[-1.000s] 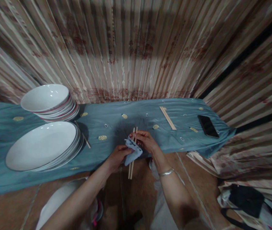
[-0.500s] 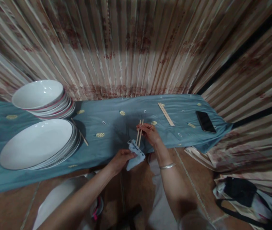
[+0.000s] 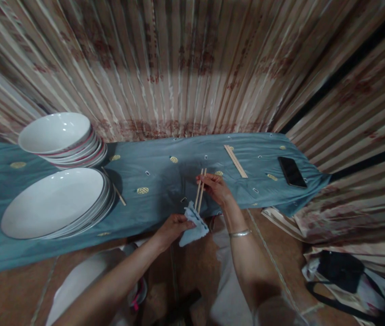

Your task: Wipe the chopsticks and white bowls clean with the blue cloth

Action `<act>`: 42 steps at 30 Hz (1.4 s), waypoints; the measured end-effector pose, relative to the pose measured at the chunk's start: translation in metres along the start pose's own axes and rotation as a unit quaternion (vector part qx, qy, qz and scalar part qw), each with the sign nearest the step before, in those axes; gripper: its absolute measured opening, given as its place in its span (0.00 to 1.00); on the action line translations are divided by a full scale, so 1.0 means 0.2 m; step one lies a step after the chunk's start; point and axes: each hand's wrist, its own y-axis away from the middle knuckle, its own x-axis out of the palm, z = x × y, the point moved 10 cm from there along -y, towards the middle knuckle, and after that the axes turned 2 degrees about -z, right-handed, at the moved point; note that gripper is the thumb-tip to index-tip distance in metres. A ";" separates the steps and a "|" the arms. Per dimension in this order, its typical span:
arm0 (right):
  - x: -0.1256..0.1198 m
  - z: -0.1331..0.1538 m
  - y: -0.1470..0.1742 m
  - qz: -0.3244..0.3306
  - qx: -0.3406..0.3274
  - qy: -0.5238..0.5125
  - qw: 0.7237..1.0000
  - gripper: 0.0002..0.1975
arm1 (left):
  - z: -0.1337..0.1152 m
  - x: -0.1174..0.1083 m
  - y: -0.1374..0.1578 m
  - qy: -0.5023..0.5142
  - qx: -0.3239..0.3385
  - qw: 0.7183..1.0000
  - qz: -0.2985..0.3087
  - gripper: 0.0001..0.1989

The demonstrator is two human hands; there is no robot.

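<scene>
With its fingers, the right hand (image 3: 214,186) grips two chopsticks (image 3: 201,197) near the front edge of the tabletop (image 3: 158,156). The left hand (image 3: 172,229) pinches a light blue cloth (image 3: 194,231), which hides the chopsticks' lower ends.

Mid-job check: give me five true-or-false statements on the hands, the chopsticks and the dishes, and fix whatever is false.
1. The right hand holds two chopsticks. True.
2. The left hand is gripping a bowl. False: the left hand holds a light blue cloth.
3. The phone lies to the right of the chopstick bundle. True.
4. The bowls sit on top of the plates. False: the bowl stack stands behind the plate stack.
5. A silver bracelet is on the right wrist. True.
</scene>
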 end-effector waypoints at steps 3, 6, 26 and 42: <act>0.11 -0.05 0.03 0.069 0.041 0.004 0.997 0.16 | -0.04 -0.03 -0.01 0.028 0.014 0.999 -0.023 0.16; 0.20 -0.11 0.06 0.124 0.072 0.009 0.990 0.16 | -0.10 -0.06 -0.02 0.058 0.028 0.997 -0.048 0.14; 0.03 -0.04 0.00 0.013 0.021 0.017 1.000 0.14 | 0.01 0.00 0.01 0.003 0.005 1.000 -0.006 0.17; 0.18 -0.11 0.03 0.087 0.066 0.015 0.994 0.16 | -0.07 -0.07 -0.02 0.039 0.026 0.998 -0.038 0.16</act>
